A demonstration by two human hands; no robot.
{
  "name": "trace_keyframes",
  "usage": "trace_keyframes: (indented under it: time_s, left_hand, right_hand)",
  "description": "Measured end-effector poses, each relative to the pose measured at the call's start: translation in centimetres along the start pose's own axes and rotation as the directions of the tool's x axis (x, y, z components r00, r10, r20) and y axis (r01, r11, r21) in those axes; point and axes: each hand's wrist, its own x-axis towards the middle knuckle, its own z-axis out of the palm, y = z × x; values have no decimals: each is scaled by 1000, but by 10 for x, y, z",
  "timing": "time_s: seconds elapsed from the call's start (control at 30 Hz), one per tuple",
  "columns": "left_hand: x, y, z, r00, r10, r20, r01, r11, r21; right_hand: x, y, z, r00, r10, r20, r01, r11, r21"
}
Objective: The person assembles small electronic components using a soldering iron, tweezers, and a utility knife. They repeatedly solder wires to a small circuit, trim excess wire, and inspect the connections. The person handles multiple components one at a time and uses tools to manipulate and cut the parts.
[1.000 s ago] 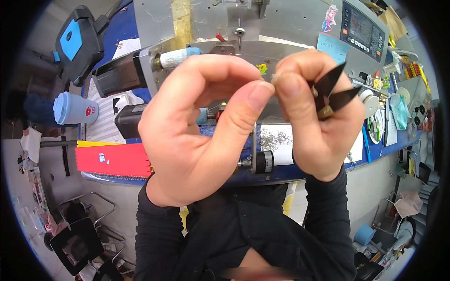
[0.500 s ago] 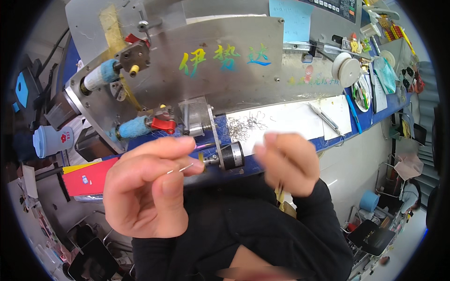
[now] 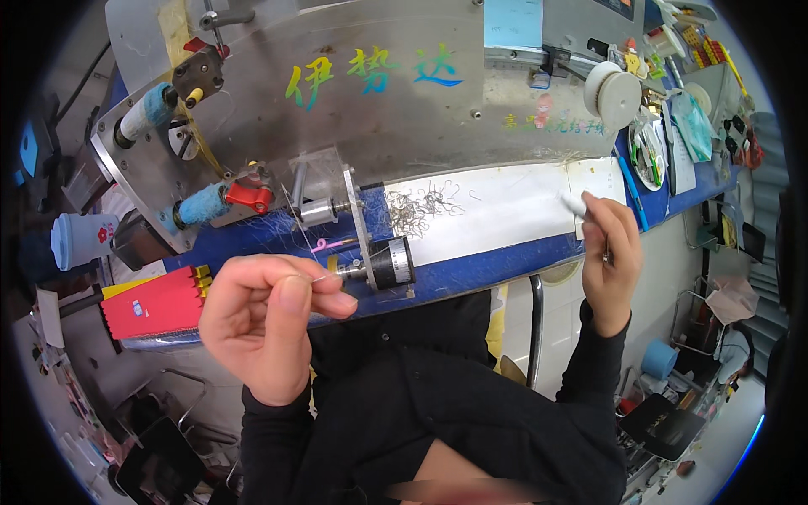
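My left hand (image 3: pixel 273 316) is raised in front of the machine's lower spindle, thumb and forefinger pinched on a thin, pale, wire-like piece (image 3: pixel 319 279). Off to the right, my right hand (image 3: pixel 611 257) is closed around a slim white-handled tool (image 3: pixel 573 204) above the paper's right end; the fingers hide much of it and its kind cannot be made out. A black cylinder (image 3: pixel 392 263) with a metal shaft sticks out beside the left fingertips. Between the hands, many small dark hook-shaped wires (image 3: pixel 419 210) lie heaped on white paper (image 3: pixel 513 204).
A metal machine panel (image 3: pixel 480 126) rises behind the blue bench top (image 3: pixel 454 268). Blue-wrapped rollers (image 3: pixel 202 202) and a red lever (image 3: pixel 251 195) stand at left, near a light-blue cup (image 3: pixel 82 241) and red card (image 3: pixel 156 305). A blue pen (image 3: pixel 633 194) and white spools (image 3: pixel 619 97) are at right.
My right hand has moved right, away from the middle, and has taken hold of the white-handled tool that lay on the paper. My left hand keeps its pinch. The view has shifted slightly.
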Motion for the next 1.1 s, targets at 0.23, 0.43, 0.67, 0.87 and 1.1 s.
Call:
trace_keyframes:
  time_s: [0.23, 0.43, 0.67, 0.87, 1.1]
  left_hand:
    - [7, -3, -4, 994, -86, 69, 96, 984, -152]
    - [10, -6, -7, 983, -174, 59, 175, 984, -15]
    - [14, -9, -17, 966, -184, 179, 206, 972, -110]
    - [14, -11, -19, 966, -188, 180, 209, 972, -105]
    - [15, -12, -19, 966, -186, 178, 207, 973, -106]
  right_hand:
    - [50, -71, 3, 899, -437, 37, 438, 898, -27]
    - [78, -98, 20, 789, -613, 45, 615, 786, -64]
    - [89, -113, 37, 716, -696, 59, 698, 713, -65]
    - [91, -117, 43, 689, -720, 79, 725, 687, -57]
    - [91, -118, 46, 696, -712, 90, 717, 696, -41]
